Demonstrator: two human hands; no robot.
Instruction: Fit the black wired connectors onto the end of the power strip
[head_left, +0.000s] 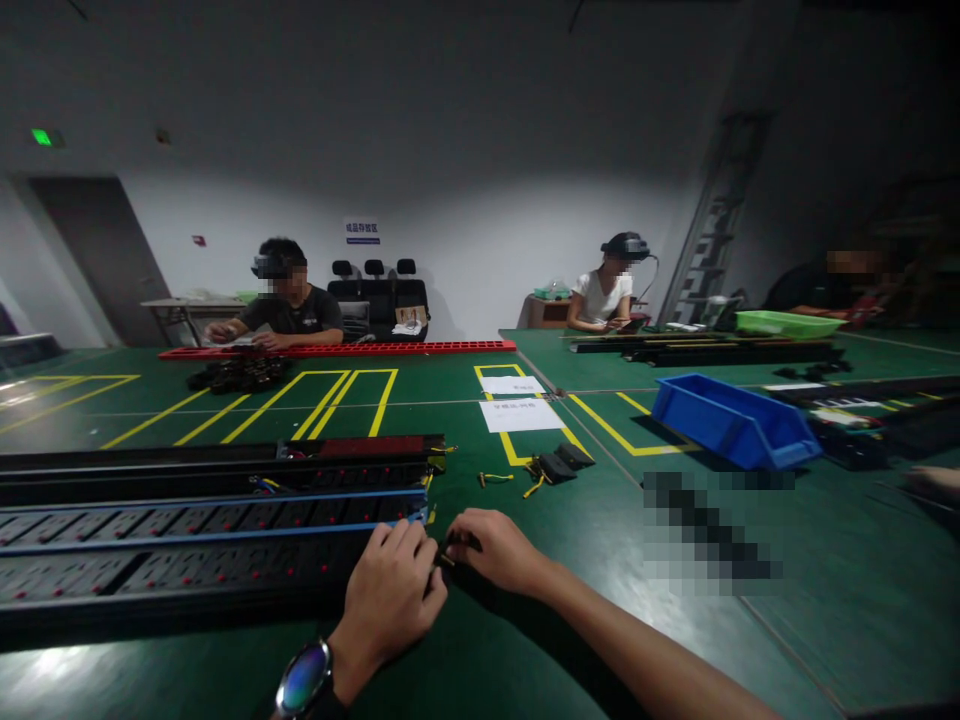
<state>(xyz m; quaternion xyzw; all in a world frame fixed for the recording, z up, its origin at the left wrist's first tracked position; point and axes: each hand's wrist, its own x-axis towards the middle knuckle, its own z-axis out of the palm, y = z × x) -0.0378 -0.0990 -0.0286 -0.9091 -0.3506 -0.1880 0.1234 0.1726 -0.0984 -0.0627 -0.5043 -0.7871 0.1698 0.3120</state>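
Long black strips with red dots lie side by side at the left, some edged in blue. My left hand, below a watch-wearing wrist, rests with bent fingers over the right end of the nearest strip. Just right of that end, my right hand has its fingertips pinched together at a small dark piece with a yellowish bit, too small to make out. The two hands nearly meet. Beyond them lie black blocks and short yellow wires.
A blue bin stands to the right. White paper sheets lie within yellow tape lines. A red rail and a dark pile are farther back. People sit across the green table; a green tray is at the far right.
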